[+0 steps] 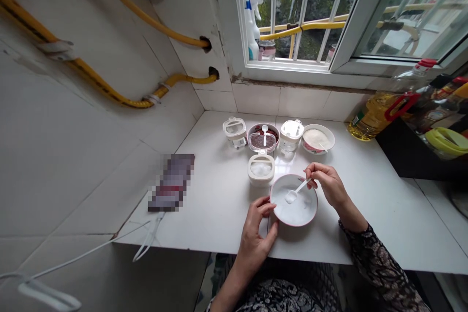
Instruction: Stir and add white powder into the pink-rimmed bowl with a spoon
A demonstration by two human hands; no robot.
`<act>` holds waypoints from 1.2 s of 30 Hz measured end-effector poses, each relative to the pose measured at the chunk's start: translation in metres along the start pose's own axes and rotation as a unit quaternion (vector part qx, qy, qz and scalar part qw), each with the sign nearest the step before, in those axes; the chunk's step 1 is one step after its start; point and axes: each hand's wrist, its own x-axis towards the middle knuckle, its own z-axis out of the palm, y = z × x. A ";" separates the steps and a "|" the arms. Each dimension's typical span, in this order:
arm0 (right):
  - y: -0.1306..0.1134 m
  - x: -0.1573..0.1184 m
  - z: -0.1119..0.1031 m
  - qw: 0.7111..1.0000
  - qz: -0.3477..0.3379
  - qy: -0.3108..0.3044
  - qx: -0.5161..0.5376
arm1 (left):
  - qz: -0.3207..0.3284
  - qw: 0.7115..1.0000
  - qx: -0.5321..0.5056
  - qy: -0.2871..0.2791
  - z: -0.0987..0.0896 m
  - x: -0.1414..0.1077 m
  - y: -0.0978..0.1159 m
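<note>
A white bowl (297, 215) with a pinkish rim stands near the counter's front edge, with white granules inside. My left hand (256, 229) grips its left rim, fingers on top and thumb low against the side. Between the fingertips of my right hand (327, 183) is a small white spoon (302, 185), its scoop over the granules and carrying some of them. Just behind the bowl sits a clear jar (261, 169) with a pale lid and white contents. Farther back are another lidded jar (234, 131), a bowl of dark red contents (275, 131), a third jar (291, 136) and a bowl of off-white grains (317, 137).
At the right, an oil bottle (369, 117) stands beside a black rack (395, 144) of bottles. A pixelated dark object (171, 183) with a white cable lies at the left. Yellow pipes (124, 100) run along the left wall; a barred window (307, 24) is behind.
</note>
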 end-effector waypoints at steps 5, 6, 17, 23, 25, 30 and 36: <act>-0.001 0.000 0.001 0.999 -0.008 0.007 -0.037 | -0.001 1.000 -0.006 -0.002 0.001 0.000 0.000; -0.001 0.000 0.002 0.999 -0.009 0.005 -0.037 | 0.000 1.000 -0.006 -0.001 0.001 0.000 0.000; 0.004 0.002 -0.001 1.000 0.005 0.020 0.014 | 0.002 1.000 -0.010 -0.001 0.002 0.000 -0.001; -0.002 0.005 0.009 0.998 -0.032 0.033 0.032 | 0.003 1.000 -0.015 0.001 0.002 0.000 0.000; -0.008 0.005 0.016 0.995 -0.086 0.050 -0.019 | 0.001 1.000 -0.016 0.000 0.003 0.001 -0.001; -0.018 0.009 0.036 0.919 -0.303 0.077 -0.241 | -0.002 1.000 -0.024 -0.001 0.003 0.001 -0.002; -0.014 0.013 0.046 0.790 -0.453 0.000 -0.413 | -0.010 1.000 -0.030 -0.002 0.003 0.000 -0.001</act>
